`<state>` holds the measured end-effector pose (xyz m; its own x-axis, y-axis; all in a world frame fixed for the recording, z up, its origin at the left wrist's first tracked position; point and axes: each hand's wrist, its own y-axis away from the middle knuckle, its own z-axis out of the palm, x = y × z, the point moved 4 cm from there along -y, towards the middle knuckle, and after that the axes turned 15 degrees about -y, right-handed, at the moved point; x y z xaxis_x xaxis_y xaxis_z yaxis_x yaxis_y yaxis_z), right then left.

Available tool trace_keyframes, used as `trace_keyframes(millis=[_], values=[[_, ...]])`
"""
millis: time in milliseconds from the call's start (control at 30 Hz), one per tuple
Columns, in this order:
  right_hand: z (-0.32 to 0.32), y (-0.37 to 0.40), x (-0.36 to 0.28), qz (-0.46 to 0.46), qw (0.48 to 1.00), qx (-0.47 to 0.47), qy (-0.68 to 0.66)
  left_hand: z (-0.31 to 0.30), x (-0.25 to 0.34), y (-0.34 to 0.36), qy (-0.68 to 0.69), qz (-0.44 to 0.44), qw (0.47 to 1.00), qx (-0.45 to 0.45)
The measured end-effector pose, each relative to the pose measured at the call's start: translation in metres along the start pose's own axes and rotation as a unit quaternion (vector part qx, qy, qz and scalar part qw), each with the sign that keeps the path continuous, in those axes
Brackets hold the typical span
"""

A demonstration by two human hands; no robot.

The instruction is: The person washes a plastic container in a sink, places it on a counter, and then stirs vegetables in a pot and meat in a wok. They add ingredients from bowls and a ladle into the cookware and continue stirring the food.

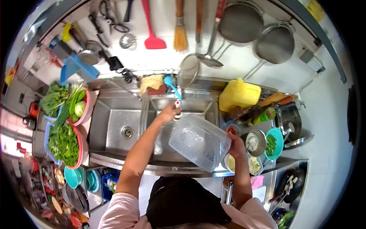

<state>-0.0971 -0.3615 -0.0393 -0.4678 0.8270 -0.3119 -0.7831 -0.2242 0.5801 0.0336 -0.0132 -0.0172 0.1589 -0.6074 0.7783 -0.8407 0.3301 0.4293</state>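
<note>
My left hand [169, 113] is closed at the faucet [177, 105], its fingers against the tap near a red-marked top. My right hand [237, 145] grips the right end of a clear plastic container [198, 143], which is tilted over the right sink basin [162, 152]. Wet streaks or water show inside the container, near its middle. Its left end lies just beneath the faucet. Part of the right hand's grip is hidden behind the container's edge.
On the left stand baskets of leafy greens [65, 143] beside the left basin [114, 118]. A yellow jug [239, 95], bottles, a metal bowl [260, 138] and a teal bowl [281, 133] crowd the right counter. Pans [241, 23] and utensils hang on the wall.
</note>
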Motion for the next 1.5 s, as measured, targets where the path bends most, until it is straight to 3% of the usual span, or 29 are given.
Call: trace_keyframes(millis=[33,67,100,133,167,200,233,267,367,433,467,500,567,600,633,700,733,767,867,1000,1067,1100,1133,1267,1300,1333,1400,1467,1500], values=[[0.006,-0.005,0.015,-0.002,0.999,-0.033,-0.021,-0.006,0.014,0.032,0.091,0.046,0.988,0.113],[0.017,-0.014,0.034,0.009,0.996,-0.074,-0.042,-0.009,-0.017,0.038,0.033,0.044,0.973,0.225],[0.015,0.023,-0.115,-0.112,0.984,-0.025,0.137,0.091,0.015,-0.048,0.125,0.102,0.924,0.348],[0.052,0.039,-0.099,-0.182,0.960,0.024,0.212,0.076,0.027,0.013,0.003,-0.029,0.906,0.423],[0.043,0.023,-0.077,-0.239,0.922,0.007,0.305,0.075,0.001,0.059,-0.199,-0.075,0.901,0.379],[0.045,0.028,-0.002,-0.167,0.934,0.041,0.312,0.082,-0.064,0.125,-0.396,-0.151,0.822,0.381],[0.048,0.021,0.003,-0.158,0.927,0.016,0.340,0.091,-0.106,0.131,-0.320,-0.257,0.895,0.173],[0.059,0.021,0.009,-0.192,0.899,0.006,0.392,0.093,-0.109,0.158,-0.162,-0.286,0.900,0.286],[0.083,0.029,0.025,-0.194,0.875,-0.013,0.444,0.094,-0.117,0.221,0.050,-0.248,0.914,0.318],[0.089,0.022,0.044,-0.169,0.940,-0.043,0.295,0.081,-0.104,0.273,0.079,-0.255,0.898,0.350],[0.104,0.034,0.056,-0.220,0.918,-0.041,0.327,0.084,-0.115,0.289,0.050,-0.208,0.884,0.417],[0.087,0.013,0.059,-0.182,0.926,-0.051,0.328,0.093,-0.125,0.303,0.019,-0.159,0.863,0.479],[0.080,-0.015,0.065,-0.190,0.859,-0.009,0.476,0.111,-0.144,0.348,0.077,-0.172,0.879,0.438],[0.080,-0.031,0.067,-0.220,0.782,-0.003,0.584,0.124,-0.164,0.368,0.083,-0.192,0.862,0.462],[0.096,-0.027,0.084,-0.221,0.776,-0.023,0.590,0.137,-0.185,0.394,0.090,-0.215,0.844,0.484],[0.121,-0.012,0.112,-0.229,0.858,-0.027,0.459,0.157,-0.228,0.451,0.033,-0.227,0.825,0.516],[0.142,0.004,0.131,-0.227,0.851,-0.043,0.471,0.167,-0.244,0.488,0.124,-0.250,0.818,0.502],[0.167,0.021,0.151,-0.247,0.803,-0.098,0.533,0.181,-0.260,0.523,0.218,-0.267,0.804,0.485],[0.244,0.088,0.273,-0.287,0.647,-0.290,0.644,0.214,-0.293,0.629,0.244,-0.349,0.754,0.500],[0.279,0.218,0.496,-0.089,0.484,-0.538,0.684,0.253,-0.328,0.730,0.400,-0.247,0.634,0.614],[0.258,0.260,0.593,-0.012,0.307,-0.630,0.714,0.272,-0.325,0.777,0.502,-0.200,0.564,0.625],[0.250,0.296,0.635,-0.027,0.176,-0.689,0.702,0.282,-0.324,0.800,0.511,-0.194,0.547,0.634],[0.238,0.328,0.672,-0.037,0.121,-0.749,0.650,0.294,-0.322,0.819,0.520,-0.193,0.531,0.640],[0.174,0.429,0.772,0.035,-0.070,-0.897,0.436,0.372,-0.294,0.885,0.582,-0.224,0.343,0.702],[0.159,0.451,0.789,0.062,-0.103,-0.911,0.395,0.398,-0.287,0.892,0.591,-0.243,0.291,0.712],[0.142,0.472,0.803,0.075,-0.131,-0.926,0.346,0.430,-0.290,0.889,0.621,-0.182,0.213,0.732],[0.106,0.511,0.819,0.119,-0.188,-0.941,0.253,0.482,-0.268,0.884,0.605,-0.174,0.132,0.766],[0.073,0.542,0.826,0.147,-0.200,-0.948,0.199,0.528,-0.235,0.862,0.588,-0.208,0.011,0.781],[0.051,0.549,0.834,0.174,-0.163,-0.962,0.130,0.550,-0.225,0.848,0.560,-0.210,-0.022,0.801]])
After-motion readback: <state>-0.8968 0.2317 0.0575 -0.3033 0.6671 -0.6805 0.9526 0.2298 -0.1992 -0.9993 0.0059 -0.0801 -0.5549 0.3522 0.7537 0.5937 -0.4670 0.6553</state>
